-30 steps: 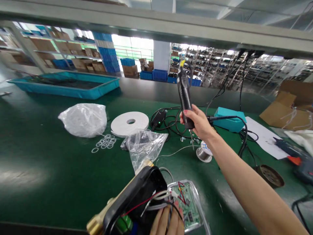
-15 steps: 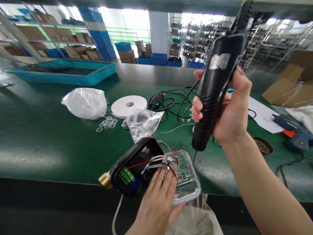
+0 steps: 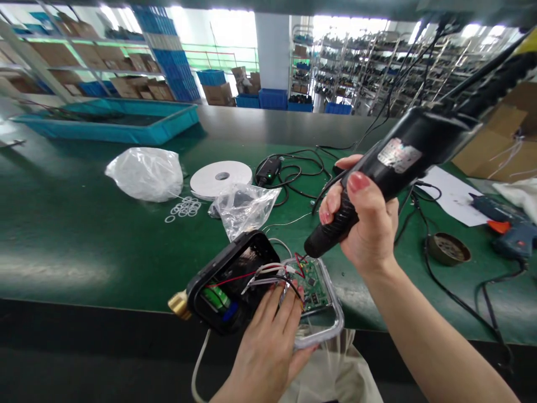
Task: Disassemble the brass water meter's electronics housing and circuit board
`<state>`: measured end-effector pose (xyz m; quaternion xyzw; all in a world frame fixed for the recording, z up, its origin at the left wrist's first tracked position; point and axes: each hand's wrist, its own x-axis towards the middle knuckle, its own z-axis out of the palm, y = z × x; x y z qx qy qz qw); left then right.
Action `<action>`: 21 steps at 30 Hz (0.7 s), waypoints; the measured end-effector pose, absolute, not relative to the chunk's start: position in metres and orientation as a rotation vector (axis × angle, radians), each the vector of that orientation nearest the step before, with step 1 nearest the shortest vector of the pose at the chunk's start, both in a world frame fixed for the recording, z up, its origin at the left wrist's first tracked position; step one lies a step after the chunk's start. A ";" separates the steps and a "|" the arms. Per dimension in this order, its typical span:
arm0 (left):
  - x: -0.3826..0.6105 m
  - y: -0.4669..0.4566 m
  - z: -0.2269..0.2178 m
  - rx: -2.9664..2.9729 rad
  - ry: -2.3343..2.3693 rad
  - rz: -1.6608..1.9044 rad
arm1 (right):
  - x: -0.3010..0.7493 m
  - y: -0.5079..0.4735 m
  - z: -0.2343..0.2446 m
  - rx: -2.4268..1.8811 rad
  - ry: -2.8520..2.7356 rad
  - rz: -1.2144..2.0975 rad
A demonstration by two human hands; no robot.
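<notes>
My right hand (image 3: 373, 224) is wrapped round a black electric screwdriver (image 3: 398, 154), tilted with its nose down to the left. Its bit points at the upper edge of a green circuit board (image 3: 315, 286); whether the tip touches is hard to tell. The board sits in a clear plastic cover (image 3: 337, 327). My left hand (image 3: 268, 330) holds that cover, fingers over the board's left side and thumb at the near rim. Left of it, a black housing (image 3: 255, 257) lies open, with a green battery (image 3: 217, 298) inside and a brass fitting (image 3: 179, 305). Wires (image 3: 268, 270) run between housing and board.
Behind the housing are a plastic bag (image 3: 245, 210), a white tape roll (image 3: 205, 182), white rings (image 3: 187, 207) and a larger bag (image 3: 145, 173). A black cable (image 3: 293, 170) coils beyond. To the right are a round dish (image 3: 448, 249) and a glue gun (image 3: 512, 229).
My right hand has lowered the screwdriver leftward and tilted it, bringing the bit from beside the cover to the board's upper edge. My left hand stays almost still on the cover.
</notes>
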<state>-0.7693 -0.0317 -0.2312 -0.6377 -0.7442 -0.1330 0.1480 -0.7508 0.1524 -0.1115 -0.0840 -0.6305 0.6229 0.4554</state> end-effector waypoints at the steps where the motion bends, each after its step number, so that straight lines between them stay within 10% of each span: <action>1: -0.769 -0.031 -0.231 -1.829 -2.152 -0.394 | -0.751 0.152 -0.113 -0.221 -1.570 1.526; 21: -0.771 -0.033 -0.229 -1.801 -2.227 -0.486 | -0.760 0.145 -0.116 -0.107 -1.497 1.565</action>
